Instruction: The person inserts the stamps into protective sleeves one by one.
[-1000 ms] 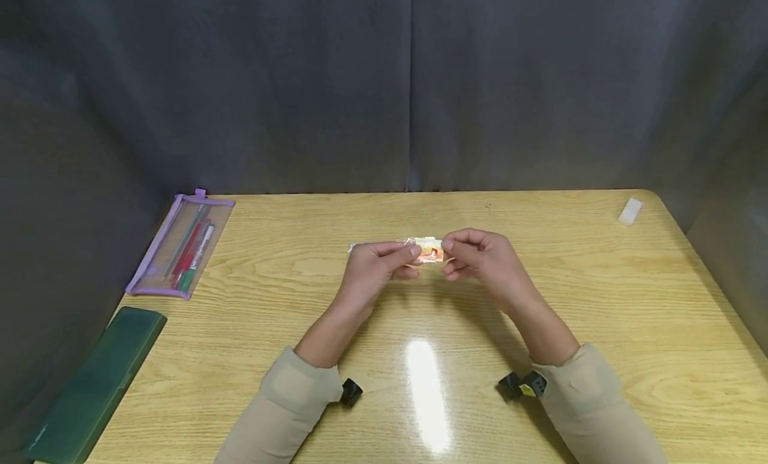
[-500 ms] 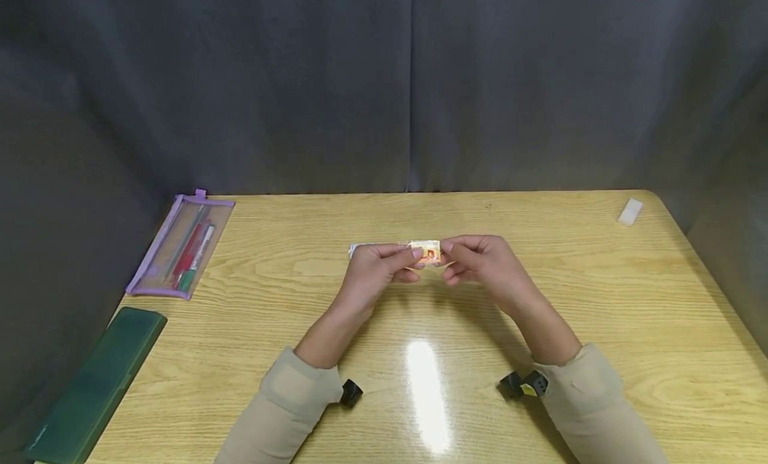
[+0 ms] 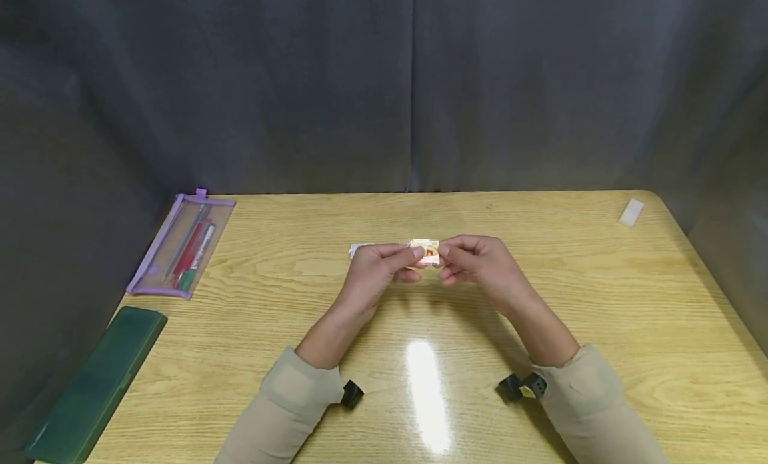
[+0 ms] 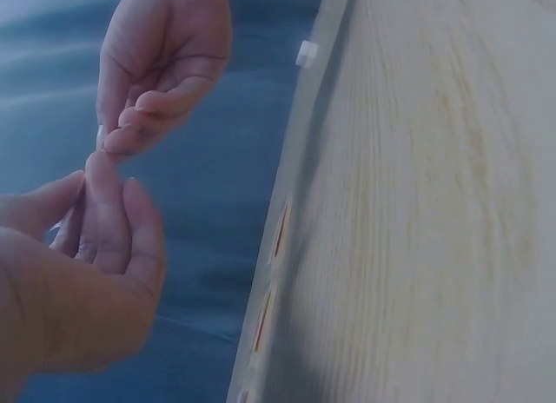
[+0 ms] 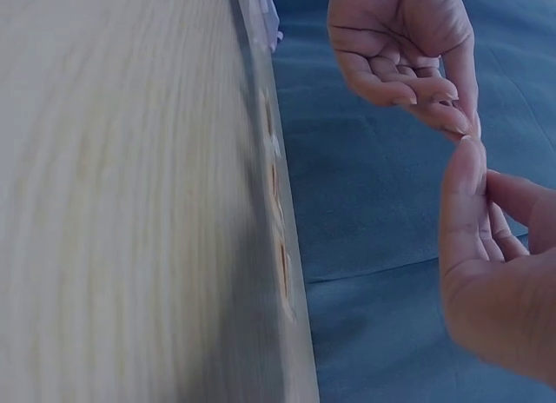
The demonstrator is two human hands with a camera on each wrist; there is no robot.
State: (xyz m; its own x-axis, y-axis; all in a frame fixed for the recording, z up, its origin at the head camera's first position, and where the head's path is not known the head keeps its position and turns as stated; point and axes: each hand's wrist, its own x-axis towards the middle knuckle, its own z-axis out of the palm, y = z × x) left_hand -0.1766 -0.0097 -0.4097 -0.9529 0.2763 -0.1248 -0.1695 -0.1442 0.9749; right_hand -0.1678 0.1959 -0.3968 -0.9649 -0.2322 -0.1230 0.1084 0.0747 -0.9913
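Note:
In the head view, a small shiny packet (image 3: 425,247), pale yellow with red print, is held between both hands over the far middle of the table. My left hand (image 3: 373,271) pinches its left part, with the thumb lying across the front. At the packet's right edge, the thumb and fingers of my right hand (image 3: 480,264) pinch it. A whitish strip (image 3: 361,248) shows beyond the left hand's knuckles; whether it belongs to the packet I cannot tell. Both wrist views show the fingertips of the two hands nearly meeting, and the packet is mostly hidden there.
On the table's left lie a purple-edged mesh pouch (image 3: 157,264) with several pens inside and a dark green case (image 3: 99,384). A white block (image 3: 631,212), like an eraser, lies at the far right corner. Dark curtains (image 3: 300,91) stand behind the table (image 3: 600,284).
The right hand's fingertips have shifted slightly left, closer to the left hand. The packet has turned a little and now looks flatter. The left hand has hardly moved.

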